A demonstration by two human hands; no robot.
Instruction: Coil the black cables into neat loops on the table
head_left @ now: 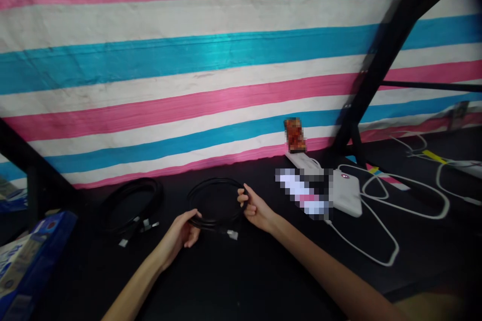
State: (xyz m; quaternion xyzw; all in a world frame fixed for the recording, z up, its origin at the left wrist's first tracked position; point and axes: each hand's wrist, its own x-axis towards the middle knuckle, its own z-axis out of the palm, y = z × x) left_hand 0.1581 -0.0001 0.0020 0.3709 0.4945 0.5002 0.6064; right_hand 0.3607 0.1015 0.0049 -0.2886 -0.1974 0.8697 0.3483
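A black cable (214, 179) is wound into a loose round coil over the dark table, held from both sides. My left hand (183, 228) is closed on the coil's lower left, thumb on top. At the coil's right side my right hand (256, 208) grips it between thumb and fingers. A pale connector end (232, 234) sticks out at the lower edge of the coil, between my hands. Left of my left hand lies a second coiled black cable (150, 183), with several light connector ends at its front.
A blue packet (45, 246) lies at the left edge. To the right are a white power bank (346, 193), a blurred-out phone-like screen (301, 193), a white power strip (307, 163) and looping white cables (395, 251). A black frame post (376, 75) rises before the striped sheet (211, 60).
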